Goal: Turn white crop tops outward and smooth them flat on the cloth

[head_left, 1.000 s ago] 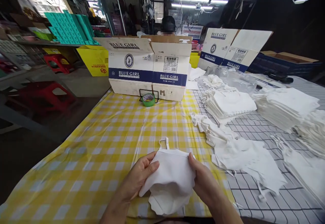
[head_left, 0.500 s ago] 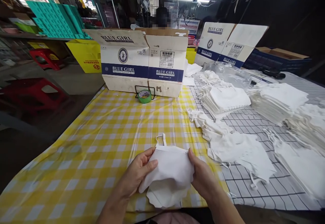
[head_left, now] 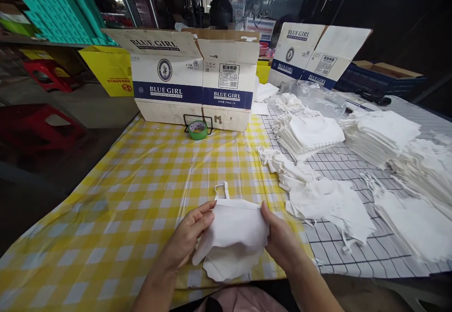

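Since the earlier frame my head view had swung a little, so that the carton [head_left: 165, 69] and the green tape roll [head_left: 198, 135] sat farther left and higher, and more of a pink garment [head_left: 243, 300] had come in at the bottom edge. The left thumb had crept up toward the top edge of the white cloth piece [head_left: 240, 227], while the right stayed much as it was.

I had the cloth piece between both hands, over the near part of the tabletop [head_left: 158, 170]. The left grip [head_left: 185, 241] was closed on its upper left corner, thumb against fingertips; the right grip [head_left: 282, 239] pinched the upper right corner, thumb in front, the other fingers mostly hidden. A narrow loop [head_left: 226, 189] stood up near the left corner, and the lower part sagged toward me; I could not tell whether it touched the yellow checks below.

To the right, a loose heap of white pieces [head_left: 328, 199] lay on a black-lined cover [head_left: 332, 260], with a neat white stack [head_left: 314, 130] behind it and a clear plastic bag [head_left: 318, 97] beyond that.
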`<state>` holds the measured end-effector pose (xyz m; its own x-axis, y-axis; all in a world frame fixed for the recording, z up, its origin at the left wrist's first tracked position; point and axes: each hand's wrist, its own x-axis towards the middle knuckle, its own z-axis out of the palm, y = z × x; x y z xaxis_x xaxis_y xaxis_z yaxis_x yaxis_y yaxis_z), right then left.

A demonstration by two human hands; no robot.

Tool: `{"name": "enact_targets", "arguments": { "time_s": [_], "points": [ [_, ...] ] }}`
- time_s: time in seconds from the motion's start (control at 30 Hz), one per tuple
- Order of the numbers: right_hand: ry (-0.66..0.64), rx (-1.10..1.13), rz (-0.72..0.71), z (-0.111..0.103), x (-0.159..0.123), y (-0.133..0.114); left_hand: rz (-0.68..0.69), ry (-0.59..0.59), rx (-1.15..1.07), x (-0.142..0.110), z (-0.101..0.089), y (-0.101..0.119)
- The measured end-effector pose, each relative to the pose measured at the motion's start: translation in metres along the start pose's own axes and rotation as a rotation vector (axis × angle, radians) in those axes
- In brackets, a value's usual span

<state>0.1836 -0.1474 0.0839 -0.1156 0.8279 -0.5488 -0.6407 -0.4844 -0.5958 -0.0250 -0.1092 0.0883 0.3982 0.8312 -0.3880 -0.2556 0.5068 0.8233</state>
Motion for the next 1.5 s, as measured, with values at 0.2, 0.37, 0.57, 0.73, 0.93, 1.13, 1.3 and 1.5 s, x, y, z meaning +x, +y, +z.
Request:
{"name": "enact_targets", "arguments": {
  "time_s": [0.2,0.37,0.57,0.73,0.93,1.13,1.3,1.5],
  "points": [
    [0.046,-0.023,-0.002,0.000,0.001,0.000,0.010,-0.037,0.017,0.001,0.002,0.003],
    [0.026,-0.026,-0.011,0.003,0.003,0.001,0.031,-0.162,0.032,0.002,0.005,0.004],
    [-0.031,0.005,-0.023,0.002,0.005,0.003,0.013,-0.142,0.048,0.007,0.005,-0.004],
    [-0.041,0.007,-0.010,0.001,0.004,0.004,-0.021,-0.123,-0.044,0.007,0.006,-0.006],
    [0.011,-0.008,-0.019,-0.003,0.006,0.005,-0.019,-0.151,-0.133,0.008,0.010,-0.006],
    [0.032,0.019,-0.018,-0.008,0.007,0.003,-0.045,-0.225,-0.027,0.010,-0.001,-0.008],
    [0.090,0.048,-0.056,-0.013,0.004,-0.004,-0.118,-0.408,0.266,0.008,-0.024,-0.011],
    [0.078,0.113,-0.068,-0.022,0.003,-0.010,-0.039,-0.454,0.543,-0.001,-0.043,0.015]
  ]
}}
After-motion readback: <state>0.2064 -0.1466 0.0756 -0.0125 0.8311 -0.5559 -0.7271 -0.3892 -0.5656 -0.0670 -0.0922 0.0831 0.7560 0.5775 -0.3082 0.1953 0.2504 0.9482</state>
